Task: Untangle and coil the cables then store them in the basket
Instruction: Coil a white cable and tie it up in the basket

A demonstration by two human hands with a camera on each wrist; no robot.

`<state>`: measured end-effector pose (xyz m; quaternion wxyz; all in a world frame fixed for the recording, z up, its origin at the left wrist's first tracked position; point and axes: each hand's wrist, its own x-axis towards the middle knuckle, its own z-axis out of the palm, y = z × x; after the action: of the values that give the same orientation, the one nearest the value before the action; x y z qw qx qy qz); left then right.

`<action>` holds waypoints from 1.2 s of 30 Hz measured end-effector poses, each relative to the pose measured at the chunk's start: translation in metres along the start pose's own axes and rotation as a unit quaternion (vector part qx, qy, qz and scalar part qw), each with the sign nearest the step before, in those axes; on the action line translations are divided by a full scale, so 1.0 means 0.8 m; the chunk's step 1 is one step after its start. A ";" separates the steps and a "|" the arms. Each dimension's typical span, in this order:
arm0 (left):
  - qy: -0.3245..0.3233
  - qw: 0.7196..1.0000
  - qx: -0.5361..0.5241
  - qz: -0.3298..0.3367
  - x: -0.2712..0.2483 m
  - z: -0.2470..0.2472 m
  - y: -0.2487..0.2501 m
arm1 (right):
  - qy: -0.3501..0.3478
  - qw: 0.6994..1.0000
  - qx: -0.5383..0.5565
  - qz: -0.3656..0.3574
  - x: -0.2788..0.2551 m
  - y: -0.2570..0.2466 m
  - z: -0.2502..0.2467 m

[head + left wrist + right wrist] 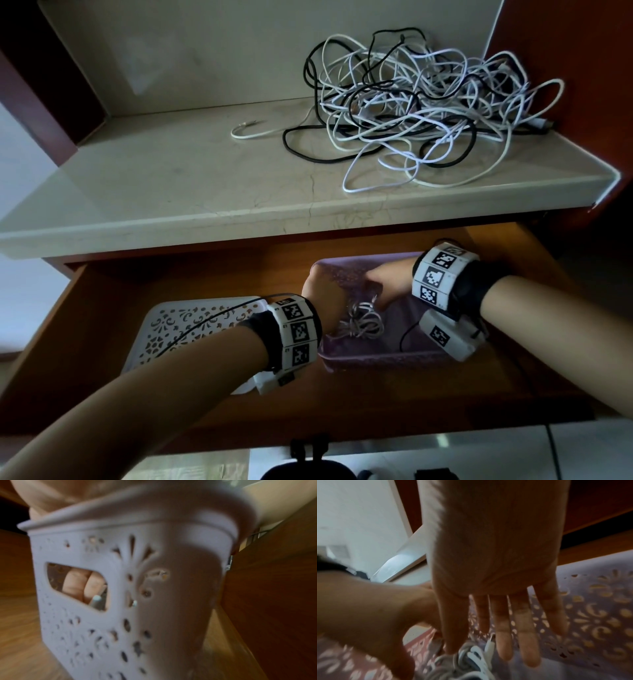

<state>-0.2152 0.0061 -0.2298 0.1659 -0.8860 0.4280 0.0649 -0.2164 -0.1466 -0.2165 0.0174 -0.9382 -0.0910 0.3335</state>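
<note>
A purple perforated basket (376, 359) stands in an open wooden drawer. Inside it lies a coiled white cable (364, 323). My left hand (323, 284) reaches over the basket's left wall, its fingers (80, 586) showing through the handle hole of the basket (85, 628), curled down at the coil. My right hand (383, 284) comes in from the right; in the right wrist view that right hand (496, 635) has straight, spread fingers just above the coil (467, 661), with my left hand (376, 615) beside it. A tangle of white and black cables (421, 102) sits on the shelf above.
A white perforated tray or lid (178, 325) lies in the drawer (342, 404), left of the basket. The marble shelf (171, 192) overhangs the drawer's back; a loose white cable end (246, 132) trails left of the tangle. Wooden cabinet walls close both sides.
</note>
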 end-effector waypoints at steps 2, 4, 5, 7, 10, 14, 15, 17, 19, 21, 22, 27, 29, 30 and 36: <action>0.013 0.999 0.029 -0.003 -0.005 -0.003 -0.001 | -0.015 0.999 -0.051 -0.003 0.006 -0.009 0.002; 0.005 0.998 0.066 -0.023 -0.007 -0.002 -0.001 | -0.044 0.990 -0.132 0.006 0.012 -0.018 0.003; 0.005 0.997 0.075 -0.028 -0.006 0.002 -0.001 | -0.041 0.983 -0.181 0.012 0.017 -0.017 0.006; 0.007 0.997 0.075 -0.029 -0.004 0.005 -0.001 | -0.010 0.966 -0.259 0.003 0.029 -0.016 0.012; 0.016 0.998 0.054 -0.037 -0.003 0.007 -0.007 | -0.032 0.943 -0.330 0.027 0.053 -0.010 0.022; 0.035 0.998 0.006 -0.052 -0.006 0.006 -0.013 | -0.025 0.947 -0.320 -0.001 0.032 -0.034 0.005; 0.046 0.997 -0.012 -0.055 -0.006 0.004 -0.016 | -0.022 0.952 -0.304 -0.010 0.028 -0.038 0.001; 0.061 0.995 -0.048 -0.068 -0.008 -0.001 -0.022 | -0.021 0.963 -0.269 -0.014 0.025 -0.039 -0.004; 0.059 0.993 -0.069 -0.075 -0.009 -0.003 -0.031 | -0.021 0.964 -0.265 -0.014 0.024 -0.039 -0.006; 0.050 0.994 -0.072 -0.069 -0.011 -0.001 -0.038 | -0.015 0.962 -0.272 -0.019 0.028 -0.036 -0.005; 0.047 0.994 -0.073 -0.062 -0.012 0.000 -0.041 | -0.020 0.964 -0.263 -0.015 0.032 -0.035 -0.003; 0.041 0.992 -0.105 -0.047 -0.016 0.001 -0.046 | -0.040 0.974 -0.222 0.005 0.034 -0.026 -0.002; 0.053 0.991 -0.111 -0.042 -0.017 -0.002 -0.048 | -0.037 0.976 -0.212 0.006 0.032 -0.025 -0.007; 0.059 0.991 -0.117 -0.039 -0.018 -0.005 -0.049 | -0.036 0.978 -0.205 0.007 0.031 -0.024 -0.010; 0.048 0.985 -0.158 -0.045 -0.024 -0.037 -0.060 | -0.013 0.983 -0.185 -0.003 0.009 -0.033 -0.030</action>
<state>-0.1907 0.0380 -0.1856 0.0055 -0.9215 0.3796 0.0814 -0.2003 -0.1189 -0.2000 -0.1566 -0.9206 -0.1544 0.3228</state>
